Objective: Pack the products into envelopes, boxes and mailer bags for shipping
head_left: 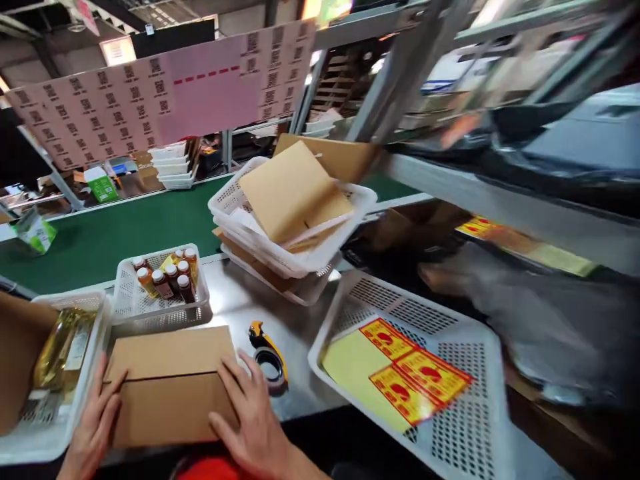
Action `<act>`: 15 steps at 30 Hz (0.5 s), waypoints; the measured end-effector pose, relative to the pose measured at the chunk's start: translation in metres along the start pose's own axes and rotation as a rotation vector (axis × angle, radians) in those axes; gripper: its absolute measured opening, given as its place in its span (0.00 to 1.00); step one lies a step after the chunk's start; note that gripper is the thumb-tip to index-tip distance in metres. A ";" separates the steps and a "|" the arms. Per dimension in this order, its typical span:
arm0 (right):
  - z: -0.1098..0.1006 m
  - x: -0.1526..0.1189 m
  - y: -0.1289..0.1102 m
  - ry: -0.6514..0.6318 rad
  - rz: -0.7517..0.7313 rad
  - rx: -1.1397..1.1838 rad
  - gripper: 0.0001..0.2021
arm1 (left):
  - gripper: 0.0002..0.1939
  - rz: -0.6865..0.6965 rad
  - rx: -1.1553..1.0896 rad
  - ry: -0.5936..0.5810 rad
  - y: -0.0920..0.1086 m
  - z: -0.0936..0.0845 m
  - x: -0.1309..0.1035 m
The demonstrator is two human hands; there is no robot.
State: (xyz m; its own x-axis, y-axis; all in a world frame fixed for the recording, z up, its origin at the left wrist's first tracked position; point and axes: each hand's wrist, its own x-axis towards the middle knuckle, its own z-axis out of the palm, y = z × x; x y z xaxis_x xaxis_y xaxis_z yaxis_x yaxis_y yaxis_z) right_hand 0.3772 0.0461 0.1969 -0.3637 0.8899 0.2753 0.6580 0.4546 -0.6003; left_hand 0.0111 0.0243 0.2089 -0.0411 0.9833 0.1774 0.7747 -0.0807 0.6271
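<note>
A brown cardboard box (170, 410) lies in front of me with its two top flaps folded down. A dark narrow seam runs between the flaps. My left hand (93, 417) holds the box's left end, fingers on the top edge near the seam. At the other end, my right hand (255, 413) grips the box, its fingers resting on the flaps. Just right of the box, an orange and black tape dispenser (259, 339) with a roll of clear tape sits on the metal table (305, 373). What is inside the box is hidden.
A white basket (205, 303) of small capped bottles (171, 272) stands behind the box. Another basket (103, 327) at left holds a golden bottle (55, 347). Stacked baskets (323, 263) carry cardboard. Red-yellow stickers (430, 373) lie in the right basket (480, 400). A green conveyor (165, 220) runs behind.
</note>
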 end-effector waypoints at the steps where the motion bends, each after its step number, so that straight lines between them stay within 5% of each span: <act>1: -0.001 -0.004 0.010 0.029 -0.010 -0.022 0.39 | 0.24 0.011 0.004 -0.030 0.006 0.006 0.011; 6: 0.004 -0.014 0.027 0.029 -0.019 0.005 0.47 | 0.27 0.079 0.068 -0.149 0.022 0.016 0.045; 11: 0.025 -0.046 0.027 -0.060 -0.116 0.135 0.52 | 0.27 0.151 0.120 -0.254 0.015 -0.007 0.054; 13: 0.031 -0.057 0.041 -0.070 -0.198 0.245 0.50 | 0.27 0.159 0.139 -0.314 0.012 -0.019 0.060; 15: 0.034 -0.058 0.064 0.021 -0.092 0.367 0.42 | 0.28 0.174 0.162 -0.351 0.010 -0.026 0.067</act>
State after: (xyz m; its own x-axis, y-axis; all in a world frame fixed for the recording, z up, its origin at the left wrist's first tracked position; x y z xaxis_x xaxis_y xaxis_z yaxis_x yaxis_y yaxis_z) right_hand 0.4178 0.0218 0.1173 -0.3943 0.8481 0.3538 0.3419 0.4928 -0.8002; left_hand -0.0002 0.0848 0.2462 0.2945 0.9555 -0.0165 0.8414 -0.2510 0.4786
